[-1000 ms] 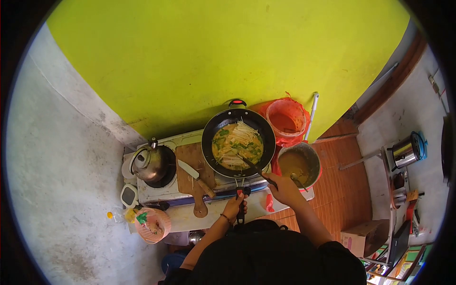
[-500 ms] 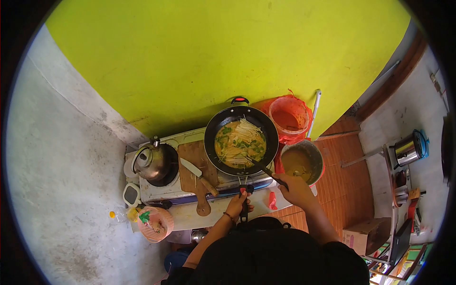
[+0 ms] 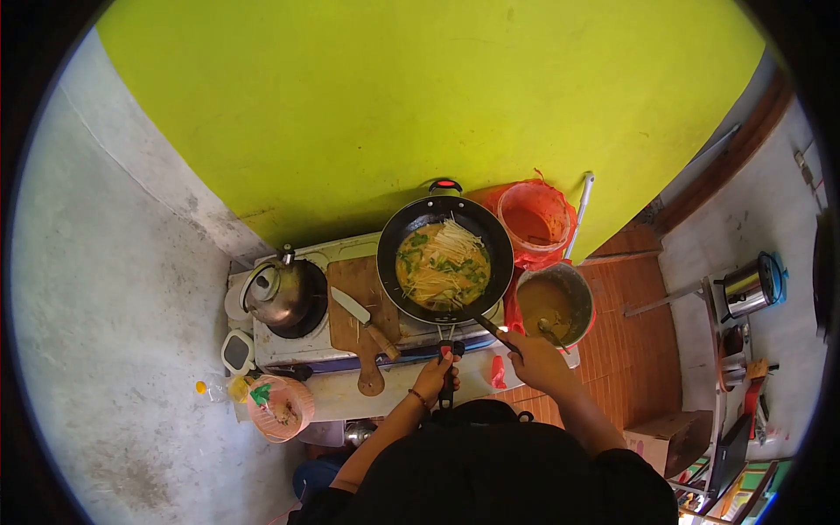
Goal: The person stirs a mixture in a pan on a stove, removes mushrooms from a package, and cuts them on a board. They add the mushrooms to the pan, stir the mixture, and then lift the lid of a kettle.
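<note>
A black frying pan with a small helper handle at its far side sits on the stove. Yellowish broth in it carries pale enoki mushrooms and chopped green leaves. My left hand is wrapped round the pan's long handle, close to my body. In my right hand is the dark handle of a black spatula, which slants over the pan's near right rim. Its working end is hard to make out against the pan's dark wall.
Left of the pan lie a wooden cutting board, a knife and a kettle. A pot of brown liquid with a ladle and a red-bagged tub stand right. A pink basket is at the near left.
My right hand has moved slightly down and right, drawing the spatula back towards the pan's near rim. My left hand stays on the handle. The ladle in the pot is now uncovered.
</note>
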Demonstrator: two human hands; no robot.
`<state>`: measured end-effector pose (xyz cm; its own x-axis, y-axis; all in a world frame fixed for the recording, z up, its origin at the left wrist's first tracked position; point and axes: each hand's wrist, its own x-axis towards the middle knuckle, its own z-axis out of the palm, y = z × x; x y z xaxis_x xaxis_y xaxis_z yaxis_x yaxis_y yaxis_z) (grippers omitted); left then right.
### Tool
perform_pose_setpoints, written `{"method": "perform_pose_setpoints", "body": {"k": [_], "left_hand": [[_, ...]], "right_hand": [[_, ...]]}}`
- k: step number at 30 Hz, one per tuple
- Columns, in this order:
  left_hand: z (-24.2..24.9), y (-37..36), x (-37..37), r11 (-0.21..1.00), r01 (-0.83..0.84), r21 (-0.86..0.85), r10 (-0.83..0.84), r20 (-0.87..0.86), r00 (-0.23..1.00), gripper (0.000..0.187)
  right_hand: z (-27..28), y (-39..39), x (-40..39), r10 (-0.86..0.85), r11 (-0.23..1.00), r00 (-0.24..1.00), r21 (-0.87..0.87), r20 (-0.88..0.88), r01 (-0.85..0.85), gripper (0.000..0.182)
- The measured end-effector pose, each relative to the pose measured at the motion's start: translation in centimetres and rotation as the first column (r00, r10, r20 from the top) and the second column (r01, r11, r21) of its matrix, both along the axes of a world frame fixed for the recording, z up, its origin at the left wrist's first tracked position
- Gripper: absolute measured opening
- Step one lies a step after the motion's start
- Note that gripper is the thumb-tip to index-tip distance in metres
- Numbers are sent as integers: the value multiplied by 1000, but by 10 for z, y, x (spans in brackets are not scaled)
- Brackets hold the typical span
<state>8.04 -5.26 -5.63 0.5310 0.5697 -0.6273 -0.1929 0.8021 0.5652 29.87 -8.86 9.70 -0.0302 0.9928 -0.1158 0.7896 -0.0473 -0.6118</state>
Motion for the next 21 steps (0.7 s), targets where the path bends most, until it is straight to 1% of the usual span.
{"method": "perform_pose_setpoints", "body": {"k": [3, 6, 9, 12, 14, 15, 18, 21], "left_hand": [[1, 0, -1, 1000, 2, -1, -2, 0, 1000, 39], [3, 0, -1, 1000, 13, -5, -13, -1, 1000, 40], [3, -1, 0, 1000, 1, -7, -1, -2, 1000, 39], [4, 0, 1, 1000, -16, -5, 16, -4, 1000, 38], [0, -1, 1, 1000, -18, -4, 18, 7, 1000, 39], [1, -1, 0, 1000, -13, -9, 13, 7, 1000, 38], [4, 0, 0, 1000, -5, -17, 5, 6, 1000, 37], [6, 0, -1, 1000, -1, -19, 1, 9, 1000, 37]], "right_hand": [[-4, 3, 0, 13, 1000, 998, 2, -61, -13, 44], [8, 12, 0, -9, 1000, 991, 12, -133, 11, 40], [-7, 20, -8, -28, 998, 992, 46, -122, 33, 41], [-12, 26, -20, -11, 1000, 1000, -20, -28, 11, 42], [-27, 30, -19, -15, 1000, 998, 22, -63, 16, 42], [-27, 31, -21, -18, 999, 997, 41, -81, 21, 42], [-11, 30, -14, -53, 999, 982, -16, -182, 51, 42], [-16, 26, -6, -90, 995, 973, 24, -211, 97, 42]]}}
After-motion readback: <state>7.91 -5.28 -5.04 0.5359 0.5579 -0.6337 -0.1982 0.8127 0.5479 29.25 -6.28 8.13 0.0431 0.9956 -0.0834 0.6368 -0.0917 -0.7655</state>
